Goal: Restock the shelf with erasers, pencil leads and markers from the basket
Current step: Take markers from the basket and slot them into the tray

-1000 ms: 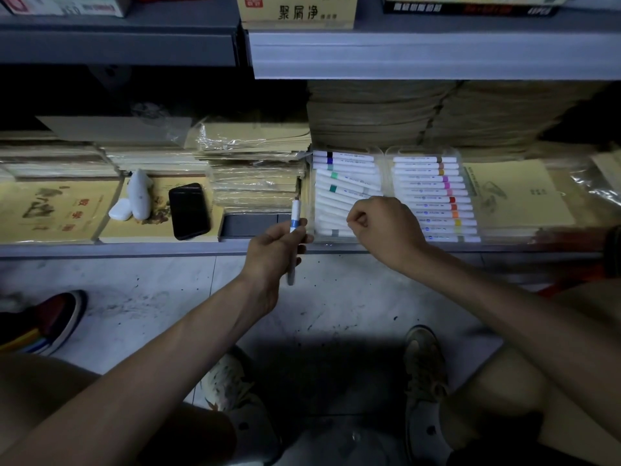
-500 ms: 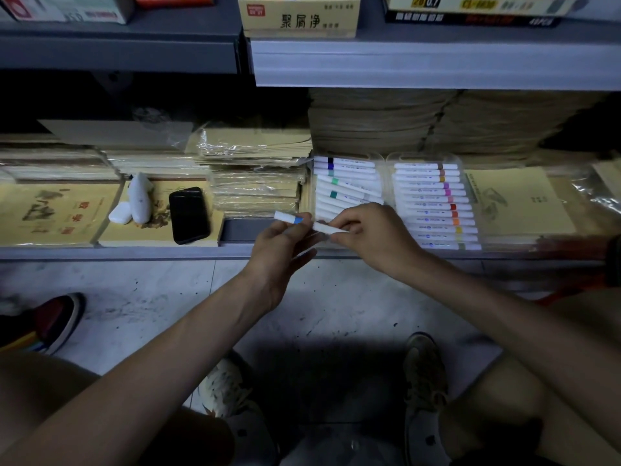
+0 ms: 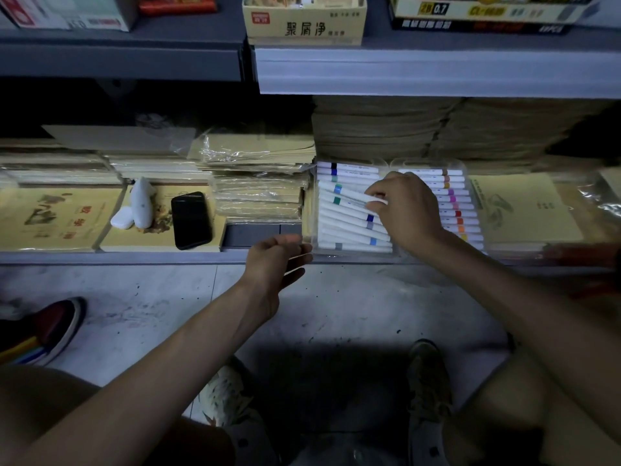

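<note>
On the bottom shelf (image 3: 134,257) stand two clear plastic trays of white markers with coloured bands. My right hand (image 3: 408,210) reaches over the left tray (image 3: 311,245) and pinches one white marker with a blue band (image 3: 346,193), which lies slanted on top of the other markers. My left hand (image 3: 275,260) hovers at the shelf's front edge, just left of that tray, fingers relaxed and empty. The right tray (image 3: 468,210) holds a neat row of markers in warm colours. The basket is not in view.
A black phone (image 3: 191,219) and a white device (image 3: 141,203) lie on yellow booklets at the left. Stacks of wrapped yellow paper (image 3: 258,183) fill the shelf's back. Boxes (image 3: 304,20) stand on the upper shelf. Shoes and knees are on the grey floor below.
The marker passed from my left hand to my right, which carried it up onto the left tray. My left hand let go and now hangs empty by the shelf edge.
</note>
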